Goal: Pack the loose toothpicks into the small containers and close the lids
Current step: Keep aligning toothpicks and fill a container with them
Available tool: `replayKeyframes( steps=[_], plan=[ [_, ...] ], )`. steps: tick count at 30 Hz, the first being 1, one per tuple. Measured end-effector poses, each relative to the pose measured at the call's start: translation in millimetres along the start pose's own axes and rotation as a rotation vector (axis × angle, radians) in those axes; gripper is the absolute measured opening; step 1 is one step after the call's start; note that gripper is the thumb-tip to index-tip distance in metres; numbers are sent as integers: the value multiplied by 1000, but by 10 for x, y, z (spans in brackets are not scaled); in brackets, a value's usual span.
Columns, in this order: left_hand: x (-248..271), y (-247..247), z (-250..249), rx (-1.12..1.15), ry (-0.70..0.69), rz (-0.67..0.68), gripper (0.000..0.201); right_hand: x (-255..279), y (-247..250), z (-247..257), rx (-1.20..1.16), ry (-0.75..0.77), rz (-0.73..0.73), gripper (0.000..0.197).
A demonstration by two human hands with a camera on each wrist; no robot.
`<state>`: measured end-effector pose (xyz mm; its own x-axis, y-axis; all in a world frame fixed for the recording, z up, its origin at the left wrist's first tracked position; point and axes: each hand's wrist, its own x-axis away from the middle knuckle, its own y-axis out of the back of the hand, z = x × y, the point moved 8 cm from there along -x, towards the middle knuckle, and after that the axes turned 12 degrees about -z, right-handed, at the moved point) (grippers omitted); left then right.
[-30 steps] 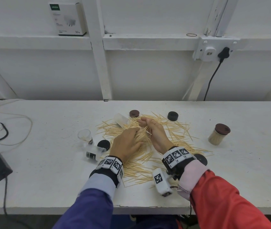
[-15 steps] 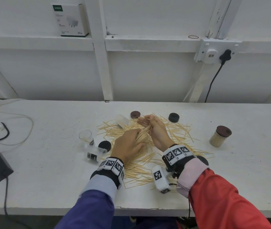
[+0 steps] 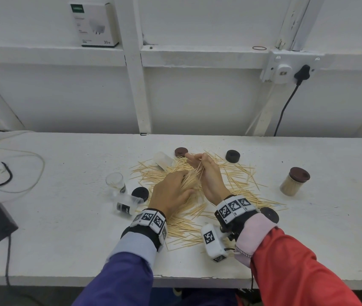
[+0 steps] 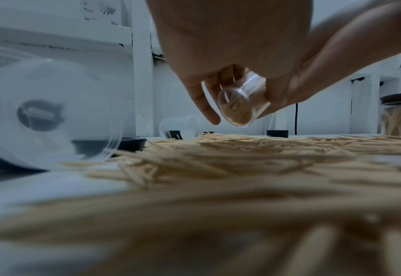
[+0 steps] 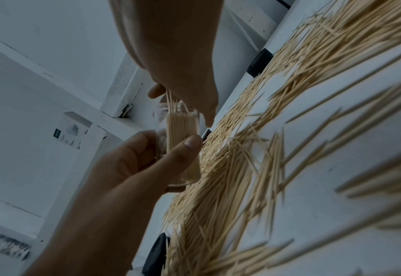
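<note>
While the left hand [image 3: 171, 191] gripped a clear container [image 5: 182, 147] — thumb and fingers curled round its wall, above the loose toothpicks [image 3: 237, 180] — the right hand [image 3: 208, 173] pinched a small bundle of toothpicks [image 5: 172, 101], its tips inside the container's open mouth. Three more clear containers lay lidless: one upright [image 3: 115, 181], two on their sides [image 3: 127, 205] [image 3: 163, 160]. One filled, lidded jar [image 3: 295, 181] stood well to the right. Five lids lay loose on the table [image 3: 65, 228] — two brown-topped counting the jar's.
</note>
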<state>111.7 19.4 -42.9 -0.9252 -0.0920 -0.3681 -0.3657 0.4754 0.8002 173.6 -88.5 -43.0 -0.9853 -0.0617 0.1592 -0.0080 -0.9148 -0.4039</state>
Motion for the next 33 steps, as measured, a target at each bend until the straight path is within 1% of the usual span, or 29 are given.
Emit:
replayKeyframes(
  steps=[7,13,15,18,21,27,30,33],
  plan=[
    [-18,55,4,5,19,-53,59,20,20,-59,-3,3,-44,33],
    [-21,72,26,11,46,-67,59,52,12,-156,38,-41,14,33],
    [-25,71,27,3,41,-67,60,72,4,-135,20,-58,23,33],
    [-25,72,20,-8,31,-69,60,74,10,-92,-54,-94,14,37],
    [-22,76,15,-8,26,-74,60,47,36,-84,-79,-109,-9,43],
    [-20,75,17,-6,19,-82,60,33,84,-124,-108,-140,-50,35],
    [-25,65,24,-23,13,-88,60,60,90,-144,-115,-158,-39,32],
    [-27,57,27,-36,6,-85,60,88,85,-199,-102,-201,-19,36]
  ],
)
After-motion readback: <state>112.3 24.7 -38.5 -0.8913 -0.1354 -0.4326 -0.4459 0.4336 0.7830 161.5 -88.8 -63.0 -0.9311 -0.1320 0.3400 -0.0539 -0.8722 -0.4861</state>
